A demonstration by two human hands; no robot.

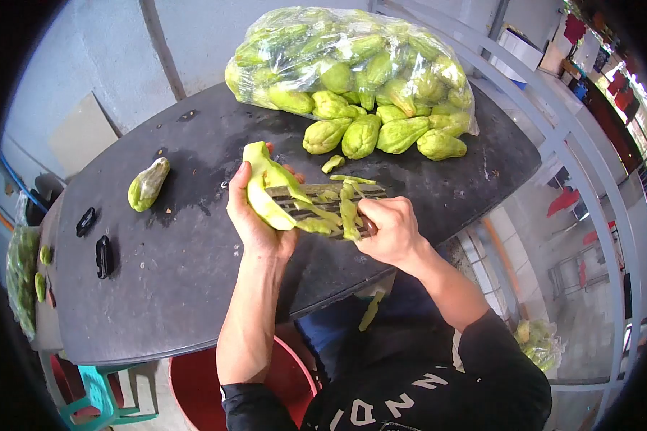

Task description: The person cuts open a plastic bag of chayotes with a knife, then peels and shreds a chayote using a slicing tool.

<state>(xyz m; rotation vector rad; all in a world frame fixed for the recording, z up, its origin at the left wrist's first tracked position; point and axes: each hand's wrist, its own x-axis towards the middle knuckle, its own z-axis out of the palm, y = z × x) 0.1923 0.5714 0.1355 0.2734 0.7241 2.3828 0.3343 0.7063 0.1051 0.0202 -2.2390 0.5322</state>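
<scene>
My left hand (pixel 257 233) is wrapped round a pale green, partly peeled chayote (pixel 260 179) above the table. My right hand (pixel 392 228) grips the dark handle of a wide-bladed knife (pixel 305 208). Its blade lies against the right side of the chayote, and strips of peel (pixel 349 208) cling across it. Just beyond the blade, a small piece of peel (pixel 332 164) rests on the tabletop. The fingertips of my left hand are partly hidden behind the chayote.
A large clear bag of chayotes (pixel 352 50) stands at the back of the dark table (pixel 172 287), with several loose chayotes (pixel 361 136) before it. One whitish chayote (pixel 149 184) and two black objects (pixel 103 256) lie left. Below is a red tub (pixel 295 359); metal railing (pixel 589 172) runs right.
</scene>
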